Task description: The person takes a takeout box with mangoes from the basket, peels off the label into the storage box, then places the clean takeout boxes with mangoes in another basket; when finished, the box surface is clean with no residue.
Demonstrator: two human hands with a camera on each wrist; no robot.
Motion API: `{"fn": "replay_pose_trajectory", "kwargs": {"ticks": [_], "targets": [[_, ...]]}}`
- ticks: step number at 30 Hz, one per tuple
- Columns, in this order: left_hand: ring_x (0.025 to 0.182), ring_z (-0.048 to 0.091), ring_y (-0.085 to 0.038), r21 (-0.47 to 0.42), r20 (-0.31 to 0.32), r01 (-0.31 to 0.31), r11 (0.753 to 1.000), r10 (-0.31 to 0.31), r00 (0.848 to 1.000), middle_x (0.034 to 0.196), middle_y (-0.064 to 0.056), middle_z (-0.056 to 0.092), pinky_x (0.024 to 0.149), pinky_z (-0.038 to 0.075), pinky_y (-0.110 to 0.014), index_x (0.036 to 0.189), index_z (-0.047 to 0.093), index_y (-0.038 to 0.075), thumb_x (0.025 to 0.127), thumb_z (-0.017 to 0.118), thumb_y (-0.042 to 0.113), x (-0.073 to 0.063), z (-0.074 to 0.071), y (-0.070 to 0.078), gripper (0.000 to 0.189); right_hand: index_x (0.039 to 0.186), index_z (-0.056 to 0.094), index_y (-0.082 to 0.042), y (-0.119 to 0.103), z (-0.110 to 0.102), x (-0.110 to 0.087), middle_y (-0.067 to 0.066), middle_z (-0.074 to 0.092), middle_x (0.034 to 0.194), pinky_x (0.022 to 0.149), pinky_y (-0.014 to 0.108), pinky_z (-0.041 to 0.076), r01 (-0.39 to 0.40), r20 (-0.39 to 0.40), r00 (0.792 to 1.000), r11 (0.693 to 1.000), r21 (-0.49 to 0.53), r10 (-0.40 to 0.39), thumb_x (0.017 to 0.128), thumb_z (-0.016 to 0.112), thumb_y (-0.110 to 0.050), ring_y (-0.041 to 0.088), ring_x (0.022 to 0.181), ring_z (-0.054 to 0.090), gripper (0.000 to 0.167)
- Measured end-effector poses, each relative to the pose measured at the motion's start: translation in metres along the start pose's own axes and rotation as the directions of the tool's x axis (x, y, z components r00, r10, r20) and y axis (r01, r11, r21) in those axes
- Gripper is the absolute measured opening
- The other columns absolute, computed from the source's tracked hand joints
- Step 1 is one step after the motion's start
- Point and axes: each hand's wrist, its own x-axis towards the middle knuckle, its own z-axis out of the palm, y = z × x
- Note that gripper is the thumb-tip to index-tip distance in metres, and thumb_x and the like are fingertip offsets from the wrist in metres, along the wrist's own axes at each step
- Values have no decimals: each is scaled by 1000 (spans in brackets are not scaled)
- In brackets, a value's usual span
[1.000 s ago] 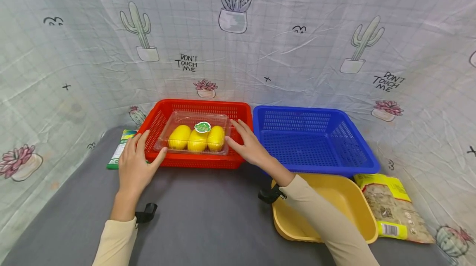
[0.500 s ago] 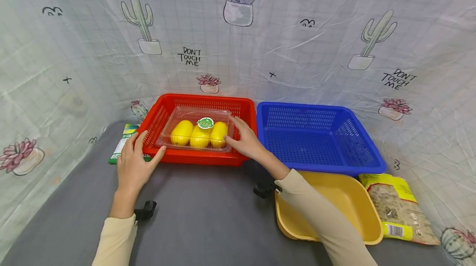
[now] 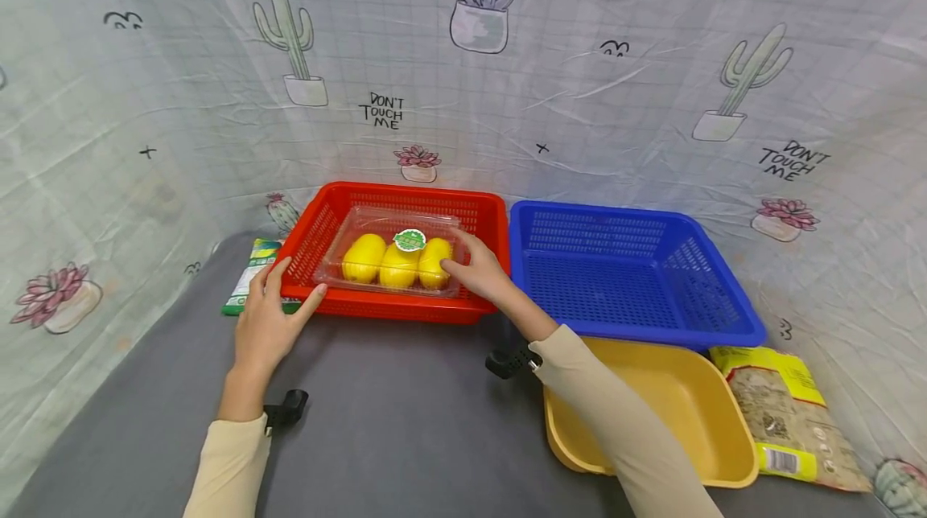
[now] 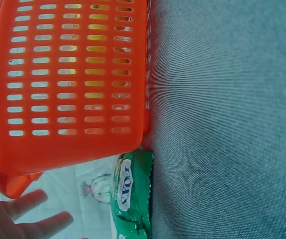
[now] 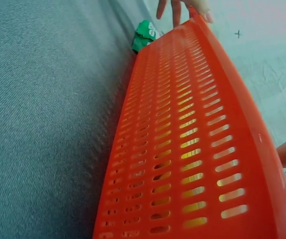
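A clear plastic box (image 3: 369, 219) with three yellow oval fruits (image 3: 399, 265) and a green-and-white label lies in the red perforated basket (image 3: 405, 309). My left hand (image 3: 266, 329) holds the basket's near left corner. In the right wrist view the left thumb (image 5: 207, 14) lies on one side of the rim and the fingers on the other. Over the right end of the box is my right hand (image 3: 487, 273), thumb by the rightmost fruit, fingers slightly bent behind it. Whether it grips the box does not show clearly.
To the right stands a blue perforated basket (image 3: 601, 289), with a yellow tub (image 3: 677, 405) in front of it, partly under the right sleeve. A tan-and-yellow packet (image 3: 789, 417) lies at far right. Behind the left hand lies a green-and-white packet (image 3: 253, 277). A patterned cloth (image 3: 594, 35) hangs behind.
My right hand has shifted slightly left over the box, its thumb nearer the rightmost fruit. The left hand stays at the basket's corner. The head view has shifted a little.
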Motion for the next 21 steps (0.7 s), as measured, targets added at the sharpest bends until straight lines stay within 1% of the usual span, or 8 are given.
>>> {"fn": "replay_pose_trajectory", "kwargs": {"ticks": [5, 11, 16, 19, 21], "targets": [[130, 35, -49, -31, 17, 5, 999, -4, 1000, 152, -27, 26, 97, 35, -71, 155, 24, 13, 89, 54, 64, 0, 0, -1, 89, 150, 35, -5, 1, 3, 4, 17, 35, 154, 114, 51, 29, -48, 8, 999, 999, 22, 48, 92, 62, -18, 33, 143, 31, 65], [128, 38, -49, -41, 29, 11, 999, -10, 1000, 151, -26, 27, 97, 36, -71, 154, 25, 13, 89, 53, 65, 0, 1, -4, 88, 151, 32, -5, 1, 5, 5, 17, 34, 154, 113, 51, 30, -98, 45, 994, 995, 18, 97, 93, 62, -22, 33, 143, 31, 67], [127, 39, -49, -68, 28, 3, 998, -2, 1000, 151, -25, 27, 96, 37, -71, 154, 26, 14, 89, 53, 65, 1, 1, -5, 87, 155, 20, -6, 1, 6, 6, 17, 29, 157, 112, 54, 30, -160, 108, 981, 987, 4, 159, 95, 60, -34, 35, 144, 29, 78], [126, 39, -49, -79, 31, 3, 997, 0, 1000, 151, -25, 26, 95, 37, -71, 153, 27, 13, 89, 54, 64, 0, 1, -5, 87, 157, 12, -9, 0, 7, 5, 16, 25, 159, 113, 55, 28, -193, 145, 971, 981, -10, 192, 94, 60, -35, 35, 145, 27, 83], [126, 39, -49, -88, 32, 6, 996, -4, 999, 151, -25, 26, 95, 37, -71, 153, 27, 13, 89, 54, 64, 0, 1, -6, 86, 157, 9, -9, 0, 7, 5, 17, 24, 159, 113, 55, 27, -192, 155, 969, 981, -14, 192, 94, 61, -34, 36, 145, 27, 85]]}}
